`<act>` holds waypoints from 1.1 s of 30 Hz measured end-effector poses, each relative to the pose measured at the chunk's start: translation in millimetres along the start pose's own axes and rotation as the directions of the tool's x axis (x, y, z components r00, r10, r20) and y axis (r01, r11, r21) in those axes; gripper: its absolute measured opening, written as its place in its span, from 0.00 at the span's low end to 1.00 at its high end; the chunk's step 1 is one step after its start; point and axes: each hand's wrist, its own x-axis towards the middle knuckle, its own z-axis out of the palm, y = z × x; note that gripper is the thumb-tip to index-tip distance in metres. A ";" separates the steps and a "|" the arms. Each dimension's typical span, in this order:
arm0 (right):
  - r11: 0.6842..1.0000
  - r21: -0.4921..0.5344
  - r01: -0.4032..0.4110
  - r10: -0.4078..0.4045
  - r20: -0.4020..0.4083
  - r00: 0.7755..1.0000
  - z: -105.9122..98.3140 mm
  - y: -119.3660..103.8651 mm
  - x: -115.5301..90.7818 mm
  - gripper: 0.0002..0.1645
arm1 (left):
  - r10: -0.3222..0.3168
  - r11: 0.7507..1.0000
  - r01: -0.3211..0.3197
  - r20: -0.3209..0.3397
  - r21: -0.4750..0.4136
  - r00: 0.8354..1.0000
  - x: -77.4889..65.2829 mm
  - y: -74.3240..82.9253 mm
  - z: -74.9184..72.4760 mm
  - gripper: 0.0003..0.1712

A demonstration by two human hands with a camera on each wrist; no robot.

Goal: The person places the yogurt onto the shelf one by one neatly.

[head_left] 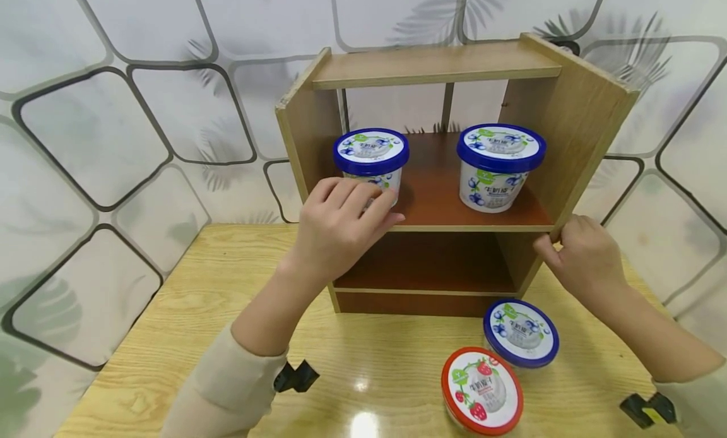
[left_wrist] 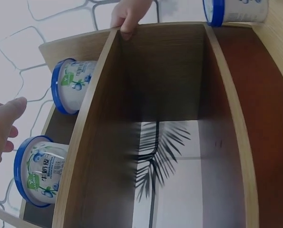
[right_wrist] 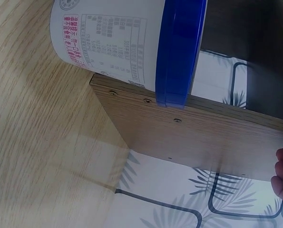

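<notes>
Pale wood-grain table [head_left: 187,324] bearing an open wooden shelf unit [head_left: 591,129] toward its far side. On the unit's reddish-brown middle board [head_left: 428,204], two white tubs stand upright and well apart: the left blue-lidded tub [head_left: 372,149] near the left panel, the right blue-lidded tub [head_left: 500,154] toward the right panel. Directly on the table, before the unit's right front, stands a third blue-lidded tub [head_left: 521,334]; just beside it, nearer and to the left, a red-lidded tub [head_left: 483,390] with printed strawberries.

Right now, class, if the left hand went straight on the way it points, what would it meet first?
Most likely the left blue-lidded tub on the upper shelf; in the head view the left hand partly covers it, though the gap between them is hard to judge.
</notes>
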 end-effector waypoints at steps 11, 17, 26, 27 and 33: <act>1.000 0.003 0.000 0.000 0.003 1.000 0.1 0.4 -0.3 0.24 | 0.073 0.997 -0.073 0.059 0.007 0.996 -10.0 7.7 -6.1 0.17; 1.000 -0.006 0.000 0.000 0.012 1.000 0.3 0.6 -1.1 0.24 | 0.106 0.994 -0.105 0.053 -0.025 0.993 -15.0 15.9 -6.3 0.18; 0.999 -0.026 0.036 -0.036 -0.003 0.999 3.6 2.7 -2.4 0.27 | 0.178 0.981 -0.175 0.023 -0.082 0.984 -27.1 29.2 2.2 0.19; 0.999 -0.025 0.035 -0.035 -0.003 0.999 3.7 2.6 -2.4 0.27 | 0.184 0.980 -0.182 0.019 -0.085 0.983 -28.6 31.0 3.6 0.19; 0.999 -0.024 0.032 -0.032 0.000 0.999 3.8 2.0 -2.7 0.25 | 0.229 0.968 -0.227 0.001 -0.110 0.973 -36.6 46.6 13.0 0.18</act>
